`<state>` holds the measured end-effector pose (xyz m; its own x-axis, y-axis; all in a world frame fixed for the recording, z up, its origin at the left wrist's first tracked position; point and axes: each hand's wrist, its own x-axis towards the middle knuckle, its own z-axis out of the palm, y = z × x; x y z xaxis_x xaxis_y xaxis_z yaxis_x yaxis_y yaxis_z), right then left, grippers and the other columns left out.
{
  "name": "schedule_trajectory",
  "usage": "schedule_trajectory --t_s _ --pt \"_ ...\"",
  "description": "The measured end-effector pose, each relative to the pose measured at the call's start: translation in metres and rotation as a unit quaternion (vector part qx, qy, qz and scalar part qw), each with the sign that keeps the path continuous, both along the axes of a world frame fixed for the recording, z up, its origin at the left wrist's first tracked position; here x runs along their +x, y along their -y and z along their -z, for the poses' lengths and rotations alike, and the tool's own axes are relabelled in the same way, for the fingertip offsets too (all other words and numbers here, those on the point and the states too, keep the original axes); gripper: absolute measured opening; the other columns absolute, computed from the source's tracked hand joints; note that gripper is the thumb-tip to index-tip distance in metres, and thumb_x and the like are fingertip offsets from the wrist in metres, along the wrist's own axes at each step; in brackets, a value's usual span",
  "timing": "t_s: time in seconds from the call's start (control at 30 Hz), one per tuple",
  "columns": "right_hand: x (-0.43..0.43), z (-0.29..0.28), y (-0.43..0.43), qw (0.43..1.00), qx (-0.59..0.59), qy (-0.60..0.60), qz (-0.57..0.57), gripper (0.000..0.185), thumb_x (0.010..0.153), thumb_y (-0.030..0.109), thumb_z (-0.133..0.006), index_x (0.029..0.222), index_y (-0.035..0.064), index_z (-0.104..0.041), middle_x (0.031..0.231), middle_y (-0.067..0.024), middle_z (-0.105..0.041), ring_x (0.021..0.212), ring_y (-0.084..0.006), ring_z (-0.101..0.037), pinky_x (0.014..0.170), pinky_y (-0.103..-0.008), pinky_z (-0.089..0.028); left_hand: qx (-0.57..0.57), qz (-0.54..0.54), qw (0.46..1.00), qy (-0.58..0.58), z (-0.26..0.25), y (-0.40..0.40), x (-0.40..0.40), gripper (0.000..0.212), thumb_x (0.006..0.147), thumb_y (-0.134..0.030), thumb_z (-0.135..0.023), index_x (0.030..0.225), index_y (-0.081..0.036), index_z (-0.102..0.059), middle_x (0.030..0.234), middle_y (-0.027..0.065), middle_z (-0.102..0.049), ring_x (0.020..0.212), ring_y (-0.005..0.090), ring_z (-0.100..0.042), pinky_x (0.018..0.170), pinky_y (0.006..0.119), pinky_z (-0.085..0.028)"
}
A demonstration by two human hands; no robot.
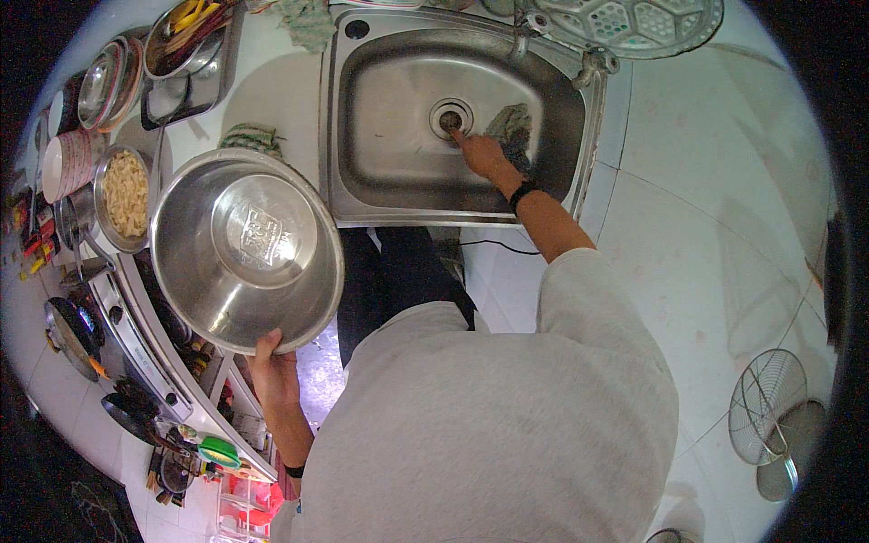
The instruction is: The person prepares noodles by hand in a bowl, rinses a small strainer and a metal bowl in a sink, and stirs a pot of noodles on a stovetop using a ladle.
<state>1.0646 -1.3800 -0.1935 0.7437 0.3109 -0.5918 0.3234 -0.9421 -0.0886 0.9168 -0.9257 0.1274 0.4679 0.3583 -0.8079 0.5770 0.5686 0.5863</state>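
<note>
My left hand (275,377) grips the near rim of a large stainless steel basin (197,285), thumb over the edge. The basin is held left of the sink, its inside facing me and nothing in it. In the stainless steel sink (387,136), my right hand (487,157) reaches down with a finger stretched to the drain (451,121). Its other fingers are curled, and whether they hold anything is hidden. Dark matter shows in the drain opening. A wet grey-green cloth (510,132) lies in the sink just beyond my right hand.
A striped cloth (251,139) lies behind the basin. Left stand a bowl of pale cut food (125,193), stacked bowls (66,166) and a gas stove (139,339) with pans. Taps (596,64) and a perforated metal tray (631,27) border the sink. A wire strainer (767,407) hangs right.
</note>
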Motion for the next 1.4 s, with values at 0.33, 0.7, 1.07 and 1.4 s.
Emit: schedule_trajectory --t_s 0.33,0.7,1.07,1.4 --pt "-0.011 0.018 0.010 0.999 -0.014 0.043 0.007 0.079 0.093 0.004 -0.052 0.160 0.0220 -0.015 0.098 -0.0182 -0.068 0.084 -0.0349 -0.069 0.074 -0.0468 -0.057 0.004 0.000 1.000 0.009 0.003 -0.002 -0.002 0.077 0.080 0.001 -0.066 0.148 -0.002 -0.029 0.136 0.0183 -0.050 0.122 0.0302 -0.057 0.101 0.042 -0.053" --pt "0.004 0.026 0.011 0.998 -0.046 0.041 0.000 0.086 0.096 0.005 -0.051 0.161 0.0265 0.000 0.085 -0.0195 -0.068 0.072 -0.0345 -0.069 0.065 -0.0473 -0.057 -0.002 0.010 1.000 -0.005 -0.001 -0.005 -0.001 0.075 0.080 0.001 -0.065 0.146 0.004 -0.029 0.136 0.0194 -0.049 0.119 0.0295 -0.059 0.102 0.041 -0.052" --pt "-0.002 0.014 -0.001 0.997 0.002 0.078 0.012 0.084 0.094 0.002 -0.050 0.161 0.0303 -0.006 0.093 -0.0187 -0.069 0.081 -0.0350 -0.070 0.077 -0.0465 -0.058 -0.003 0.003 1.000 0.007 0.003 -0.008 -0.003 0.077 0.080 0.000 -0.066 0.147 0.001 -0.029 0.137 0.0190 -0.048 0.123 0.0289 -0.056 0.102 0.041 -0.052" --pt "-0.013 -0.015 -0.043 0.967 0.133 0.074 -0.204 0.082 0.090 0.002 -0.050 0.157 0.0390 -0.021 0.080 -0.0161 -0.064 0.071 -0.0324 -0.067 0.073 -0.0448 -0.059 0.003 0.008 1.000 0.003 -0.002 -0.004 0.004 0.069 0.081 0.000 -0.065 0.144 0.002 -0.035 0.135 0.0174 -0.052 0.116 0.0279 -0.061 0.100 0.040 -0.053"
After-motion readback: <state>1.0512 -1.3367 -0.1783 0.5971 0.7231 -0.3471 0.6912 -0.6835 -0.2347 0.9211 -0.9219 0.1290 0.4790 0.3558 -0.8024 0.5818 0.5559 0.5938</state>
